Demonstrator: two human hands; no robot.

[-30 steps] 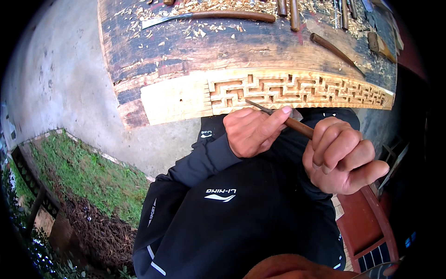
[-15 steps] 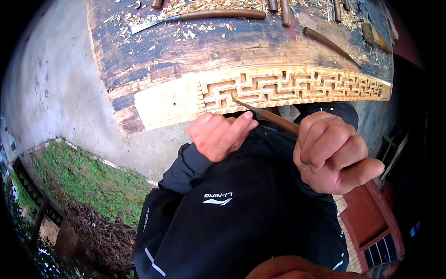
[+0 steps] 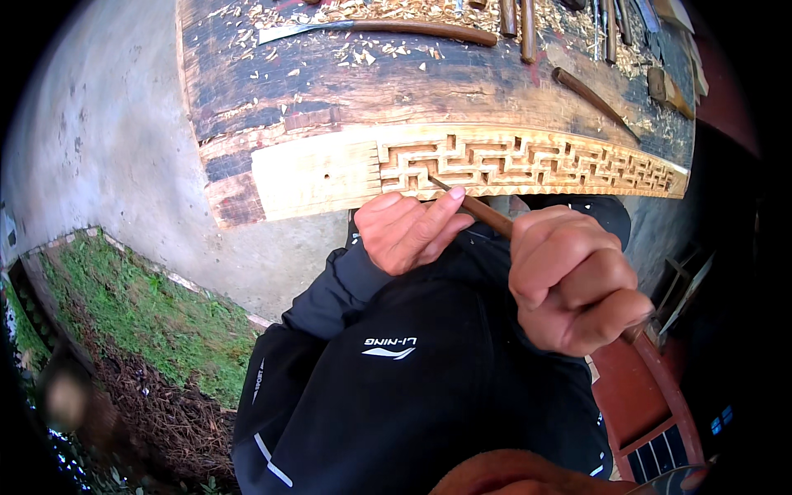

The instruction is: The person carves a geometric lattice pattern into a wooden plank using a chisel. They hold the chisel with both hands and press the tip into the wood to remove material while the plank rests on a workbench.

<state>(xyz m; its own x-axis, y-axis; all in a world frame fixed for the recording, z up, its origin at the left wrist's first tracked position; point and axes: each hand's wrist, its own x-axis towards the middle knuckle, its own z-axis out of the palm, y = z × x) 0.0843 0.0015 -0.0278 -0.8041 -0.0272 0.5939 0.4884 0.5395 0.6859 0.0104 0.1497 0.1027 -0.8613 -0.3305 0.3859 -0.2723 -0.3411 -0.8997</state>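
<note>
My right hand (image 3: 573, 285) is wrapped round the wooden handle of a slim carving chisel (image 3: 488, 216). The handle's end shows beyond the fist at its lower right. The chisel's thin tip rests in a groove of a long pale wooden board (image 3: 318, 177), near the left end of its carving. At the board's near edge, my left hand (image 3: 404, 233) has curled fingers, with a fingertip pressed on the chisel's shank; its grip is partly hidden. Interlocking angular grooves cover the board's middle and right, while its left end is plain with one small hole.
The board lies along the near edge of a worn workbench (image 3: 346, 87). A long-handled chisel (image 3: 412, 30), another wooden-handled tool (image 3: 594, 103), a wooden mallet-like piece (image 3: 668, 92) and several other tools lie beyond among wood shavings. Concrete floor and grass (image 3: 140, 305) are at left.
The whole scene has shifted slightly in view. My right hand has come closer to my left hand, and its thumb side is lower. The chisel tip stays in about the same part of the carving.
</note>
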